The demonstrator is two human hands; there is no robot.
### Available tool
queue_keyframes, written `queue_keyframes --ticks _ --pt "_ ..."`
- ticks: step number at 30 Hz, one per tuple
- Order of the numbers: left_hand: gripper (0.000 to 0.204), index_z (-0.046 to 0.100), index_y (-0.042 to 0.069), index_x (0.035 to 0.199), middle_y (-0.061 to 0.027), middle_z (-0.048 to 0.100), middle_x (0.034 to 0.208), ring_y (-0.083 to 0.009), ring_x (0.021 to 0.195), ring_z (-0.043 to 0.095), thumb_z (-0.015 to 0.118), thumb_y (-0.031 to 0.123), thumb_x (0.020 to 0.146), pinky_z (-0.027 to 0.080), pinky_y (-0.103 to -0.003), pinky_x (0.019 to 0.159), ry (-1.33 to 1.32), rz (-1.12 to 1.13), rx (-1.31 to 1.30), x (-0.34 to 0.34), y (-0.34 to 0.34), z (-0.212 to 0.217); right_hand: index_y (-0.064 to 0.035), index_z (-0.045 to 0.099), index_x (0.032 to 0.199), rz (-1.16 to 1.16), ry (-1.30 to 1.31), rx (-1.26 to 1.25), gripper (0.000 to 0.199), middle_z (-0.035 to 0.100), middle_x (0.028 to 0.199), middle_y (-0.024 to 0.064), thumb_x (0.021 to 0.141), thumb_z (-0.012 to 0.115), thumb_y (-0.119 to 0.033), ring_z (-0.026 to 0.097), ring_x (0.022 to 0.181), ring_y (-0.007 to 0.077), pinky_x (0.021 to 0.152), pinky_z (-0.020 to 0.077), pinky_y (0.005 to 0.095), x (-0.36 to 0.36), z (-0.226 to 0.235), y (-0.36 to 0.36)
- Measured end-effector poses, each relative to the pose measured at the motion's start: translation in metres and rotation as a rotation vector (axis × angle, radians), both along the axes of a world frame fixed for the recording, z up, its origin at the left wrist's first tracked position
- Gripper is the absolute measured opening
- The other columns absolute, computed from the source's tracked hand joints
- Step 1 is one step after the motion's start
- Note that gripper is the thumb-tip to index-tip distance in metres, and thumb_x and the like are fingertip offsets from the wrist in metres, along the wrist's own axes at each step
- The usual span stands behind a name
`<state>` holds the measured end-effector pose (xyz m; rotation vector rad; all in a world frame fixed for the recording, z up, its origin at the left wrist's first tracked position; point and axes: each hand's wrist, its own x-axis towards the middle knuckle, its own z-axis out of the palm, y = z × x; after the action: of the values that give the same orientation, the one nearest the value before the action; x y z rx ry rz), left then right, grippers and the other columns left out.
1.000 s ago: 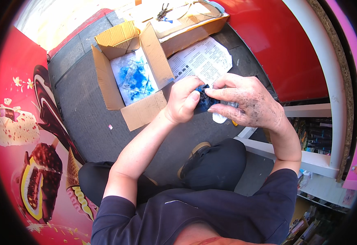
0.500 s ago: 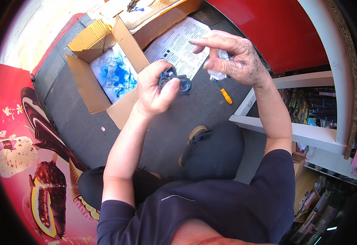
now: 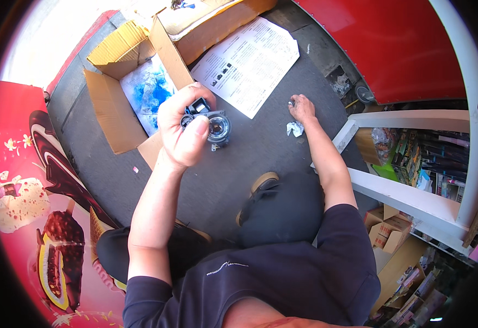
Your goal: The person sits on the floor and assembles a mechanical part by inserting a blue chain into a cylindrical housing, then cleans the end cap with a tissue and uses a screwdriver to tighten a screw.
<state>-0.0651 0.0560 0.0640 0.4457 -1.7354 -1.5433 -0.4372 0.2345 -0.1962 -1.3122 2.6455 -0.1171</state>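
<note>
My left hand [image 3: 181, 123] is closed around a dark grey mechanical part [image 3: 218, 129] with a round, ringed opening. The thumb presses on its front, and a black boxy piece sticks up at its top. My right hand [image 3: 303, 107] is stretched out low over the dark floor, fingers bent together. A small pale bit shows at its fingertips, but what it holds cannot be made out. Beside its wrist lies a crumpled white tissue [image 3: 294, 129]. The yellow-handled screwdriver seen earlier does not show now.
An open cardboard box [image 3: 107, 112] with blue-stained white paper [image 3: 148, 93] stands at left. A printed sheet [image 3: 247, 65] lies on the floor [image 3: 206, 188]. A white frame [image 3: 403, 188] with shelved goods and a red panel [image 3: 386, 49] stand at right.
My right hand has moved down from beside the part to the floor and let go of the white tissue. My left hand has shifted left and lower, turning the part's round opening into view.
</note>
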Motion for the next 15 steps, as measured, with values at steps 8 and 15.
queue_keyframes --ticks 8,15 --pt "0.061 0.061 0.0 0.088 -0.0105 0.058 0.079 -0.0199 0.074 0.056 0.065 0.06 0.079 0.048 -0.032 0.067 0.038 -0.026 0.018 -0.001 -0.004 -0.002 -0.0136 0.072 0.095 0.086 -0.049 -0.038 0.014 0.072 0.096 0.0117 0.082 0.066 -0.017 0.069 0.092 0.034 0.081 0.056 0.0454 -0.006 -0.007 -0.011" --pt "0.062 0.06 0.001 0.083 -0.0084 0.059 0.075 -0.0173 0.068 0.054 0.06 0.063 0.082 0.041 -0.03 0.062 0.101 -0.019 -0.055 -0.005 -0.005 -0.003 -0.0027 0.071 0.101 -0.148 -0.544 -0.519 0.017 0.074 0.089 0.0086 0.091 0.07 -0.016 0.07 0.072 0.0176 0.069 0.057 0.0318 0.039 0.1 -0.078"
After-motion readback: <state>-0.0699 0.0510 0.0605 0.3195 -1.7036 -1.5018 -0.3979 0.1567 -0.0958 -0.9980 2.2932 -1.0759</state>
